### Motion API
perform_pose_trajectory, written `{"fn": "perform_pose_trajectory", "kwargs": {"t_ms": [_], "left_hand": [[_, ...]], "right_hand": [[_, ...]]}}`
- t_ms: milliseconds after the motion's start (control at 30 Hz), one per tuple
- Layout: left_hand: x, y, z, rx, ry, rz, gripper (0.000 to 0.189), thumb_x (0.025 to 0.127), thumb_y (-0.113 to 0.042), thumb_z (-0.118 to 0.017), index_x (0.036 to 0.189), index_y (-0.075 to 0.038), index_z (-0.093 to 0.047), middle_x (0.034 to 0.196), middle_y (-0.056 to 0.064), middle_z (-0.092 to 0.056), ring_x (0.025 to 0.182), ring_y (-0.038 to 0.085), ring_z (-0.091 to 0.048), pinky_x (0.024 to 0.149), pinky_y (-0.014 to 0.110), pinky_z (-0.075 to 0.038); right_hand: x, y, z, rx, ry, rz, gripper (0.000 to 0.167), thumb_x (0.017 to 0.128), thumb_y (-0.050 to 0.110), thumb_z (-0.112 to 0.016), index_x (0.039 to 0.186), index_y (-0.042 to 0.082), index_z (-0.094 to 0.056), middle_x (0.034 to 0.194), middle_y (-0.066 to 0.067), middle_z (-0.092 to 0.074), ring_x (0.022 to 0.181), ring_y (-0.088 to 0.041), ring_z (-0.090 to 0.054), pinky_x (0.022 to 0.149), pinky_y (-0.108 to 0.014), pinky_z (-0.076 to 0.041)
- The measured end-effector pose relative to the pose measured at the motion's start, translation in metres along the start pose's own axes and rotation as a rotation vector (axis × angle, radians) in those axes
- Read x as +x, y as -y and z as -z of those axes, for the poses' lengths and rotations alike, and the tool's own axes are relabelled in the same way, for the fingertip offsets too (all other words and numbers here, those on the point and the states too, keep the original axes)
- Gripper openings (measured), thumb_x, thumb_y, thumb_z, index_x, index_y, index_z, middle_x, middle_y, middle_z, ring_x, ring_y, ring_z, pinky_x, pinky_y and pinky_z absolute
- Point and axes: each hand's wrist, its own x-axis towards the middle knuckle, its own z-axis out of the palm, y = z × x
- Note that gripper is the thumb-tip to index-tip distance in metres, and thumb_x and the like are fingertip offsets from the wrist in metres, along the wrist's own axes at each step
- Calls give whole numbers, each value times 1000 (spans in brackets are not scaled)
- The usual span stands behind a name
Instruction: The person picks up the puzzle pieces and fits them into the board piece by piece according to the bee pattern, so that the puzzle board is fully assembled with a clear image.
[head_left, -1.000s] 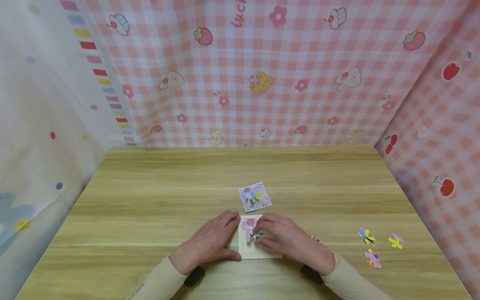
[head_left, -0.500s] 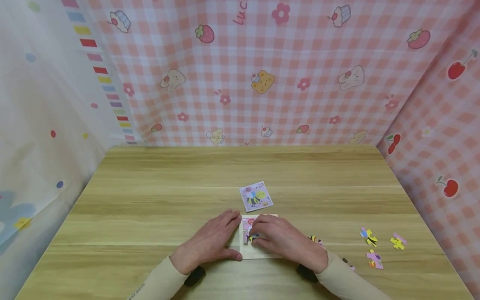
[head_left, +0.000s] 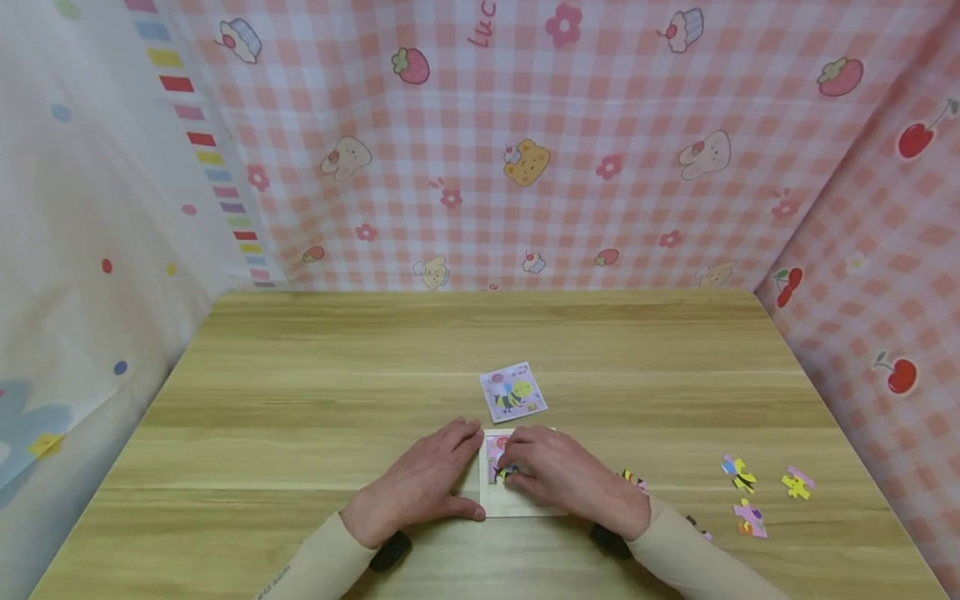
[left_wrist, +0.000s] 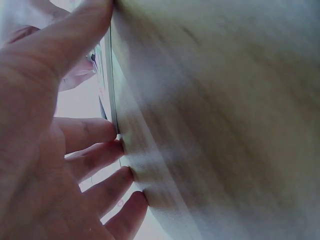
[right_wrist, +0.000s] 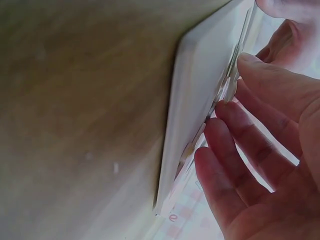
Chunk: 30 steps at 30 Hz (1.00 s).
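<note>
A shallow pale puzzle tray [head_left: 517,506] lies on the table with a few pieces in its upper left part, among them a pink one with a red balloon [head_left: 498,443]. My left hand [head_left: 422,479] touches the tray's left edge, its fingertips [left_wrist: 107,131] and thumb spread along that side. Over the tray, my right hand [head_left: 573,475] pinches a puzzle piece [head_left: 502,477] with black and yellow on it between thumb and fingers. In the right wrist view the pinched piece [right_wrist: 231,86] is seen edge-on against the tray. The right hand hides much of the tray.
Behind the tray lies a square bee picture card [head_left: 513,392]. To the right are loose pieces: a blue-and-yellow one [head_left: 741,474], a yellow one [head_left: 798,482] and a pink one [head_left: 750,518]. More pieces [head_left: 633,480] lie partly behind the right arm.
My right hand has shifted slightly left over the tray with the puzzle piece, now lower against it. The left hand keeps its place at the tray's edge.
</note>
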Motion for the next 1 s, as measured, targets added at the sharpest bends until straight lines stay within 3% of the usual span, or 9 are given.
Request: {"fn": "perform_pose_trajectory", "kwargs": {"t_ms": [467, 733, 1000], "left_hand": [[-1, -1, 2, -7, 9, -2, 99, 84, -58, -79, 153, 3, -44, 160, 18, -40, 149, 37, -35, 116, 52, -39], [-1, -1, 2, -5, 11, -9, 99, 84, -58, -79, 153, 3, -44, 160, 18, -40, 149, 37, -35, 116, 51, -39], [0, -1, 3, 13, 29, 3, 100, 84, -60, -77, 154, 2, -43, 161, 18, -39, 149, 36, -35, 117, 50, -38]], "right_hand": [[2, -1, -2, -61, -49, 87, 14, 90, 17, -82, 104, 14, -80, 112, 1, -70, 106, -17, -64, 89, -36, -56], [2, 1, 3, -56, 3, 79, 15, 91, 17, -81, 105, 12, -81, 109, 0, -67, 102, -15, -61, 88, -34, -55], [-4, 1, 11, -126, 96, 137, 27, 98, 21, -74, 123, 12, -77, 124, -5, -65, 111, -19, -61, 98, -37, -53]]}}
